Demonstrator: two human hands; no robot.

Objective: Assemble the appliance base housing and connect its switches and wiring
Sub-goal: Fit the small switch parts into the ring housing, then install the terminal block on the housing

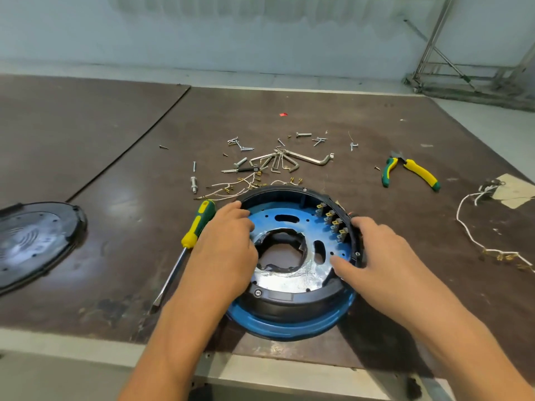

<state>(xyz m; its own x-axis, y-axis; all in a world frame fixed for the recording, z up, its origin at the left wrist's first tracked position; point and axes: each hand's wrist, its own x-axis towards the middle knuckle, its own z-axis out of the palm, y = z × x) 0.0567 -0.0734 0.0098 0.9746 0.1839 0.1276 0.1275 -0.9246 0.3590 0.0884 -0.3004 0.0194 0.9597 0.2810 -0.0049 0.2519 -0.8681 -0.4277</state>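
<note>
1. The base housing is sitting in the middle of the table, close to the near edge.
2. The left hand and right hand are apart, each gripping one side of it, maybe pressing it into place.
3. The switches are sitting inside on the right. Next, the loose wires just beyond are needing gentle plugging on.
4. No writing is showing clearly enough to read.

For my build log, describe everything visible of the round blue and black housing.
The housing is a round black plastic-looking ring on a blue metal-looking plate with a ragged central hole and oval slots. Switches line its right inner wall. It lies flat near the front edge of the table; the left hand and right hand hold its rim.
</note>
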